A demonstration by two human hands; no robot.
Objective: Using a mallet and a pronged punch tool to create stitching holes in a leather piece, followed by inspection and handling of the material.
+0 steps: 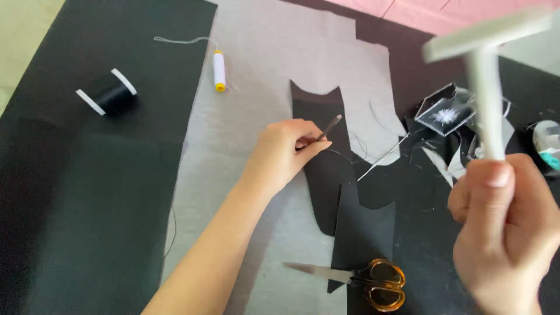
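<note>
A thin, dark, stick-like tool [329,127], too small to identify further, is pinched between the fingers [312,147] of the left hand [284,153], which rests on the grey fabric [256,87] at the upper edge of a black cut fabric piece [326,169]. A white T-shaped tool [487,87] is held upright, close to the camera and blurred, with the fingers [493,198] of the right hand [504,233] closed around its stem. The black piece is laid over the grey fabric near the middle of the surface [17,35], with a second black piece [364,233] overlapping its lower right side. Scissors with orange handles [361,277] are laid below these pieces, blades pointing left. A spool of black thread [108,93] is seen on the black cloth [87,204] at the left, well apart from the hands. A white thread spool with a yellow base [219,70] lies on the grey fabric above the left hand. A long needle [382,157] and a small clear box [446,111] are placed to the right.
</note>
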